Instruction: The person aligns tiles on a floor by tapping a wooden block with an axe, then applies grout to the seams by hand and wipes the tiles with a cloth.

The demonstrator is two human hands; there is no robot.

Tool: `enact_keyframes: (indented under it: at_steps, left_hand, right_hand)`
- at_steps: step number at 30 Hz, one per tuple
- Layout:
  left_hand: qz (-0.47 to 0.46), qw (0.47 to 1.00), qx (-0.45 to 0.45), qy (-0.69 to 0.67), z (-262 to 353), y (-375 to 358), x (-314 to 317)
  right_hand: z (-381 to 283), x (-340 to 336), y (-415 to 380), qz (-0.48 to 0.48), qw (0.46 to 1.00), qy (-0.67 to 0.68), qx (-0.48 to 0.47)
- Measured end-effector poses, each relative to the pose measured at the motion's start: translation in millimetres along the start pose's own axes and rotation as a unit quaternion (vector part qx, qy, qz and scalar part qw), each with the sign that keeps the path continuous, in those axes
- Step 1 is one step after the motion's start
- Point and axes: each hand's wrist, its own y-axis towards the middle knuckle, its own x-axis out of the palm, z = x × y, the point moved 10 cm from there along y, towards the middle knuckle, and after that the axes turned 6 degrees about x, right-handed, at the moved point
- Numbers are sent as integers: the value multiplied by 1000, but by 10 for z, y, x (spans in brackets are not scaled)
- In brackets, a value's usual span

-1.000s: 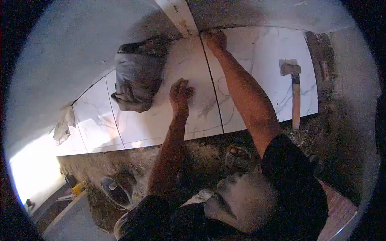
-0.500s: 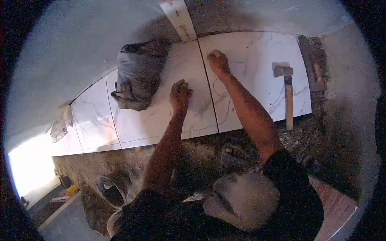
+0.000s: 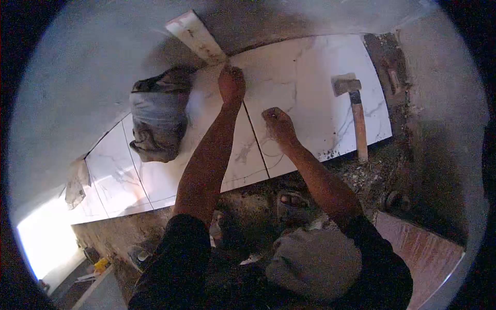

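My left hand [image 3: 231,84] is closed at the upper end of the dark joint between two white marbled tiles [image 3: 315,72], beside the foot of a pale strip [image 3: 194,35] leaning on the wall. Lower and to the right, my right hand [image 3: 279,124] is also closed, just above the right tile near a thin curved line. What either hand holds, if anything, is too small to make out. A hammer [image 3: 357,116] with a wooden handle rests on the right tile. Left of my left hand lies a crumpled grey cloth bundle [image 3: 160,119].
Along the tiles' front edge is rough, crumbly ground [image 3: 367,178], with a foot [image 3: 292,200] on it. A reddish board [image 3: 413,253] lies at lower right. A torn pale scrap [image 3: 77,183] hangs by the bright opening at left. Walls rise behind and at right.
My left hand has moved up and across to the joint beside the strip. My right hand has dropped lower, away from the back wall. The view has shifted and tilted slightly.
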Motion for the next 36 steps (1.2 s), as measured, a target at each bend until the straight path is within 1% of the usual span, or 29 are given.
enact_keyframes:
  at_steps: [1, 2, 3, 4, 6, 7, 9, 10, 12, 13, 14, 15, 16, 17, 18, 19, 20, 21, 22, 24, 25, 26, 27, 28, 30, 31, 33, 34, 36]
  left_hand:
    - [-4, 1000, 2, -2, -1, 22, 78]
    - [3, 997, -72, -14, -152, 10, 139]
    - [10, 989, -148, -26, -293, -33, 182]
    - [7, 988, -149, -28, -331, -33, 230]
    - [80, 995, 9, 51, -101, 25, 114]
    - [78, 996, 8, 50, -56, 56, 47]
    - [-60, 993, 15, 103, -23, 146, 178]
    - [-62, 993, 13, 103, -10, 175, 138]
    - [-53, 995, -81, 14, -172, 180, 100]
    - [-54, 995, -82, 15, -191, 180, 108]
    - [-75, 993, -75, 46, -206, 182, 139]
    - [-96, 990, -68, 76, -173, 185, 115]
    - [-96, 990, -69, 77, -147, 199, 61]
    - [-137, 984, -70, 88, -132, 193, 81]
    - [-180, 976, -71, 99, -93, 159, 80]
    - [-181, 976, -72, 102, -68, 128, 49]
    - [-207, 969, -77, 114, -54, 96, 59]
    - [-232, 961, -80, 127, -53, 66, 81]
    - [-233, 961, -78, 130, -46, 39, 68]
    - [-203, 971, -80, 93, -56, -27, 59]
    - [-204, 971, -79, 95, -87, -59, 100]
    - [-194, 977, -67, 64, -90, -82, 141]
    - [-184, 981, -56, 33, -60, -72, 112]
    - [-183, 981, -56, 36, -51, -86, 96]
    - [-141, 986, -89, -31, -11, -188, 13]
    - [-140, 985, -94, -29, 25, -215, -34]
    - [-134, 984, -92, -77, 114, -301, -100]
    - [-137, 983, -98, -77, 56, -390, -7]
    - [2, 992, -39, -116, 51, -369, -152]
  right_hand:
    - [-30, -10, -24, -4, 1000, 7, 9]
    - [-57, -19, -51, -9, 1000, 13, 18]
    - [-243, -44, -87, 1, 999, -8, 46]
    - [-339, -64, -103, 9, 997, -29, 73]
    - [-385, -61, -90, 2, 998, -20, 62]
    - [-436, -51, -82, -4, 999, -11, 46]
    - [-510, -43, -51, -8, 999, 6, 48]
    - [-553, -42, -31, -9, 999, 22, 48]
    - [-586, -37, -7, -13, 998, 13, 64]
    - [-563, -28, -2, -16, 997, 4, 78]
    - [-530, -14, 4, -17, 997, 5, 80]
    - [-526, -18, 18, -11, 998, 7, 65]
    - [-535, -31, 50, -5, 999, 9, 49]
    - [-517, -46, 105, -6, 999, 9, 49]
    - [-718, -141, 162, 39, 995, -79, -38]
    - [-933, -185, 204, 83, 975, -165, -125]
    - [-986, -186, 342, 82, 975, -162, -127]
    - [-1098, -171, 502, 79, 971, -164, -152]
    - [-1170, -143, 668, 77, 967, -166, -176]
    - [-1274, 12, 1016, 76, 957, -119, -252]
    - [-1255, 107, 1236, 78, 958, -117, -252]
    - [-1129, 342, 1513, 28, 958, -203, -200]
    - [-1044, 528, 1641, -23, 947, -286, -146]
    - [-1066, 581, 1665, -23, 947, -283, -148]
    - [-1106, 542, 1703, 46, 948, -282, -139]
    - [-1061, 580, 1778, 41, 948, -282, -141]
    - [-825, 618, 1935, 17, 950, -298, -95]
    - [-683, 641, 1985, 7, 950, -304, -78]
    - [-680, 542, 2020, 60, 958, -250, -123]
